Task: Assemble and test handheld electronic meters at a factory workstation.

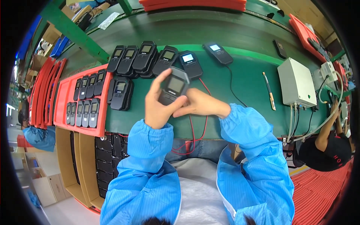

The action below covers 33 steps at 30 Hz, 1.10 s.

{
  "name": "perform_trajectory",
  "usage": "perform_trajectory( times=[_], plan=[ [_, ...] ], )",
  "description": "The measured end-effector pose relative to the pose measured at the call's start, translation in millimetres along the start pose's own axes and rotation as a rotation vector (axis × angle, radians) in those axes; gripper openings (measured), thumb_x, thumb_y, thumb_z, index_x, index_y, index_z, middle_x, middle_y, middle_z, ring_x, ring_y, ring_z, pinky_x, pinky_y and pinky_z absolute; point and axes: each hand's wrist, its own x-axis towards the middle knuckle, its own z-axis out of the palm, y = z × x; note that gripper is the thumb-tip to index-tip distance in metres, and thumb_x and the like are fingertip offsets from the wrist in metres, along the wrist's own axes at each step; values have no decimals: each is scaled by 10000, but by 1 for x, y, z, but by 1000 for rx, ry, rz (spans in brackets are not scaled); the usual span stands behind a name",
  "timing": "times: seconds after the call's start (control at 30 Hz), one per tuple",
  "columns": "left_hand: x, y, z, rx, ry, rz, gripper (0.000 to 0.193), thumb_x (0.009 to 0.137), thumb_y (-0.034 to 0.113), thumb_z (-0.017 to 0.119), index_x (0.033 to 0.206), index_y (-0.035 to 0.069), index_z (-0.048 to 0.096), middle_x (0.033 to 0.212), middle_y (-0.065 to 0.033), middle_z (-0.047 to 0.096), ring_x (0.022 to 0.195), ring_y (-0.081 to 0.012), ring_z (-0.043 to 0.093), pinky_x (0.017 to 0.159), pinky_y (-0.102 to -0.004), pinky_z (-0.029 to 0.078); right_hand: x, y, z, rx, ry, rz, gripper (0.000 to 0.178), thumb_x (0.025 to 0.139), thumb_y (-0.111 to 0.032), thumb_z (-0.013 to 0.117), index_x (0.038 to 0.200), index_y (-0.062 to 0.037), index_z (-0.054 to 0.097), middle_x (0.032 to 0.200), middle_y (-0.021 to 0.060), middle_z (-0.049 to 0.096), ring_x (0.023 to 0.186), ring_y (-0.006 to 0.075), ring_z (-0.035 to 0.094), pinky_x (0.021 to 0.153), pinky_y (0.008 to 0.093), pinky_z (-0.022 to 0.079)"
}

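My left hand grips a black handheld meter, thumb at its lower end and forefinger along its upper edge. The meter is tilted, its small grey screen unlit. Against the meter's lower right side, my right hand is closed, its fingertips partly hidden; what they pinch cannot be made out. A thin red cable runs beneath that hand, one strand emerging just below its thumb. Just beyond stands a similar meter with a lit screen, and a second lit meter lies to its right with a black cable.
Several dark meters stand stacked at the back left, beside a red tray holding more. On the right are a pen and a white box with cables. Cartons sit below left; another person is at the right.
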Motion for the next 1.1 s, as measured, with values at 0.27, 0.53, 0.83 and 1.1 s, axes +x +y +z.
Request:
perform_trajectory(
  times=[0.27,0.53,0.83,1.1],
  plan=[
    [63,5,-2,0,294,194,770,726,61,800,1386,-20,413,1287,-169,523,1107,-197,582,897,-289,499,5,-2,-18,429,54,417,331,905,-288,688,1041,-31,530,734,-7,570,586,58,552,499,224,481],
    [248,-41,1,345,175,258,785,711,339,815,1346,18,484,1232,-224,558,1128,-294,568,950,-411,468,12,-6,-13,552,63,403,357,912,-296,679,1081,-33,507,693,-17,532,564,74,555,511,238,491],
    [193,-47,-19,1467,-129,212,661,866,566,553,1273,46,555,1342,-122,537,1288,-331,439,999,-566,387,7,-10,-17,626,100,401,379,944,-377,616,1078,-39,511,672,-6,528,554,89,557,515,250,496],
    [103,-28,-21,1655,-168,259,599,863,512,591,1267,70,564,1386,-121,503,1342,-331,381,1080,-585,285,5,-8,-23,604,132,416,389,979,-418,531,1138,-63,511,718,19,554,578,90,556,519,253,499]
  ],
)
